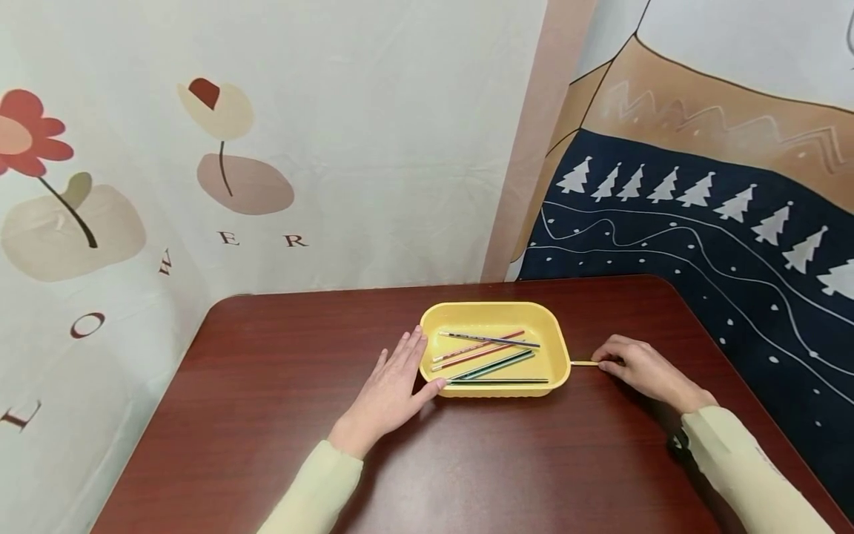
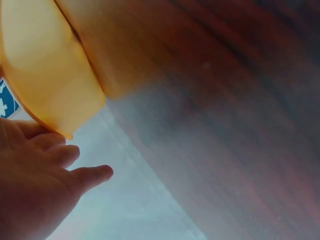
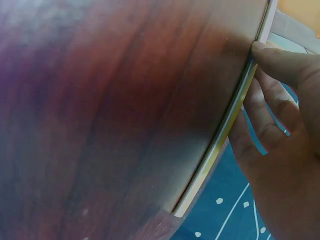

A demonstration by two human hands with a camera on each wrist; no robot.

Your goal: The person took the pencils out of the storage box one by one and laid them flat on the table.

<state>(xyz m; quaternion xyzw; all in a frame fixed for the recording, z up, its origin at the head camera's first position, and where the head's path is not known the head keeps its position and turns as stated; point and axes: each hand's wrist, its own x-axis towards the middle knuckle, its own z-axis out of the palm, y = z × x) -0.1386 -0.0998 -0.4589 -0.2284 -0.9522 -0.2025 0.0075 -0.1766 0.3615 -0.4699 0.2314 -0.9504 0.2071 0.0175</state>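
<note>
A yellow plastic tray (image 1: 494, 305) holds several pencils, among them a dark blue pencil (image 1: 490, 340), red-striped ones and dark green ones. Along the tray's left rim lies my left hand (image 1: 394, 386), its fingers straight and its thumb at the near left corner. The left wrist view shows the tray's outer wall (image 2: 45, 55) against that hand (image 2: 37, 175). To the right of the tray, my right hand (image 1: 643, 371) pinches a yellow pencil (image 3: 220, 139) between thumb and fingers. This pencil lies low over the table, one end pointing at the tray's right wall.
The dark red-brown wooden table (image 1: 267, 415) has rounded far corners. Behind it hangs a pale cloth (image 1: 400, 185) with flowers and letters. A dark blue cloth with white trees (image 1: 667, 222) hangs at the right.
</note>
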